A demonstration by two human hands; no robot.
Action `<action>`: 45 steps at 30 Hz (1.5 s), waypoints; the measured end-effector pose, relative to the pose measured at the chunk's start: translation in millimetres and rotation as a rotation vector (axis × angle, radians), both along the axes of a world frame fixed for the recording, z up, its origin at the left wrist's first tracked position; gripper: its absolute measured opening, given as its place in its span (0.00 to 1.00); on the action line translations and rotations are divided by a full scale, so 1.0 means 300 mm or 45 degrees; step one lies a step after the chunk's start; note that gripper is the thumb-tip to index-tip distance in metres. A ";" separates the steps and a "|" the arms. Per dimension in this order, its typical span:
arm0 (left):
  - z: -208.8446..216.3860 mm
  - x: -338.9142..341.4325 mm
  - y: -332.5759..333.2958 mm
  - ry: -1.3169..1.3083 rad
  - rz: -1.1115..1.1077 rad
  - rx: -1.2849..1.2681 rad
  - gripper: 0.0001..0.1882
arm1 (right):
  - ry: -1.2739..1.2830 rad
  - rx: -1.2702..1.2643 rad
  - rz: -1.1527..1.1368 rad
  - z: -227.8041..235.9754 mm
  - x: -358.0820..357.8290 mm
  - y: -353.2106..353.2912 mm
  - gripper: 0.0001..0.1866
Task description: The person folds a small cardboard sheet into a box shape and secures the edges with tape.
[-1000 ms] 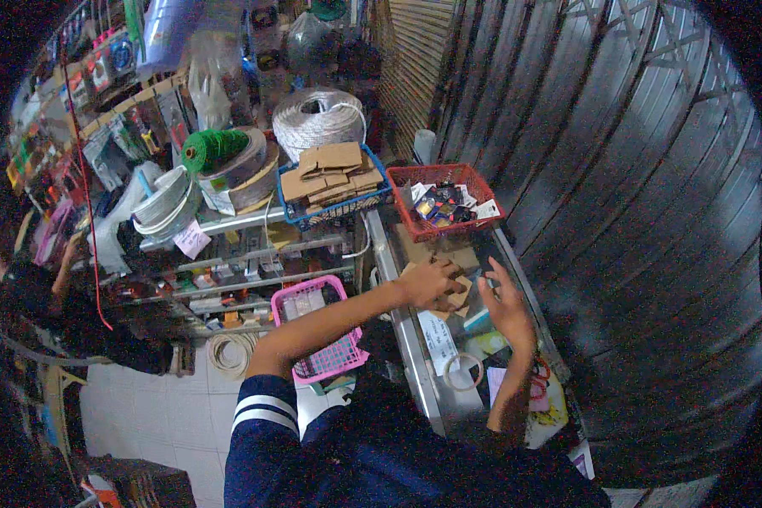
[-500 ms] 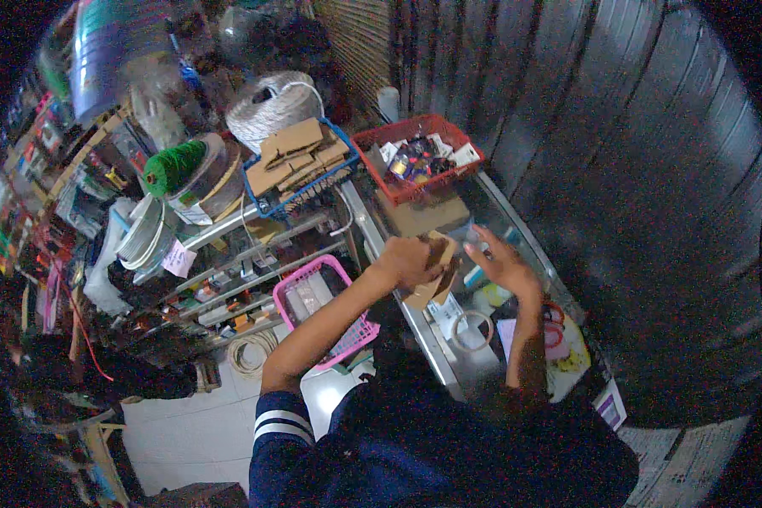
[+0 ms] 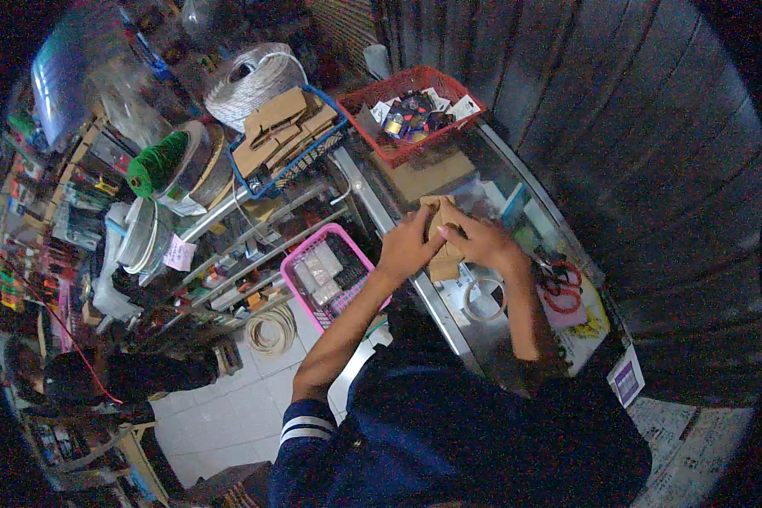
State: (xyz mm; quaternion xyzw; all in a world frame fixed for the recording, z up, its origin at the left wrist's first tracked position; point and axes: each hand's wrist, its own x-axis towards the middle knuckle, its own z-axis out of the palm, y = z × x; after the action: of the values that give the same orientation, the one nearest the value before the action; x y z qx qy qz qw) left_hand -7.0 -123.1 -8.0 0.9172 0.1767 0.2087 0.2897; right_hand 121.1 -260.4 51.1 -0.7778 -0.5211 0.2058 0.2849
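Brown cardboard is what you have in both hands right now. Your left hand (image 3: 408,245) and your right hand (image 3: 481,241) are both closed on a small cardboard piece (image 3: 443,229), and they meet in front of you, just above the metal counter (image 3: 483,326). Part of the piece pokes up between your fingers and part hangs down under them. It looks like you are in the middle of folding it into shape, maybe into a little box, but your fingers hide the folds, so I cannot tell how far along it is.

A flat brown sheet (image 3: 423,173) lies on the counter just past your hands. Beyond it sits a red basket (image 3: 415,110) full of small things. A blue basket (image 3: 284,140) to its left holds more cardboard shapes. A roll of clear tape (image 3: 485,298) lies on the counter near your right wrist. A pink basket (image 3: 326,275) is down by your left arm.

I think the next move needs slow, firm fingers, so hold the piece tight and press each fold flat.
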 end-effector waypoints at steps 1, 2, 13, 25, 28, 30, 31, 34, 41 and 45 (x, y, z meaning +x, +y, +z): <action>-0.015 0.003 0.006 -0.009 -0.004 -0.026 0.31 | 0.034 -0.040 -0.014 0.011 -0.006 0.009 0.26; -0.033 -0.003 0.006 -0.017 -0.007 -0.053 0.30 | 0.053 -0.048 -0.024 0.004 -0.009 0.011 0.26; 0.021 0.024 0.162 -0.264 -0.345 0.298 0.26 | 0.035 -0.042 -0.134 0.058 -0.030 0.028 0.25; -0.087 0.048 0.176 -0.234 -0.365 0.168 0.27 | 0.193 0.003 -0.110 0.022 -0.029 0.051 0.29; -0.071 0.044 0.166 -0.237 -0.344 0.202 0.27 | -0.041 0.153 -0.048 -0.039 -0.009 0.044 0.32; -0.054 0.039 0.170 -0.110 -0.352 0.148 0.27 | 0.139 0.059 -0.112 -0.014 -0.012 0.054 0.33; -0.046 0.041 0.166 -0.107 -0.350 0.146 0.27 | 0.228 0.011 -0.165 0.010 -0.015 0.055 0.33; -0.061 0.056 0.166 -0.134 -0.357 0.177 0.28 | 0.255 0.119 -0.116 -0.053 0.010 0.042 0.37; -0.087 0.054 0.182 -0.276 -0.342 0.157 0.26 | 0.166 -0.058 -0.183 -0.012 -0.013 0.051 0.39; -0.079 0.061 0.172 -0.250 -0.301 0.149 0.27 | 0.175 -0.036 -0.182 0.009 -0.005 0.047 0.40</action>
State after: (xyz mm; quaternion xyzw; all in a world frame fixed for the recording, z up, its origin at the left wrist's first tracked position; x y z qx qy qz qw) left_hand 11.4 -71.5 -31.8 0.9221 0.0259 0.2716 0.2743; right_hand 119.6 -246.4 53.7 -0.8009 -0.4405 0.2454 0.3229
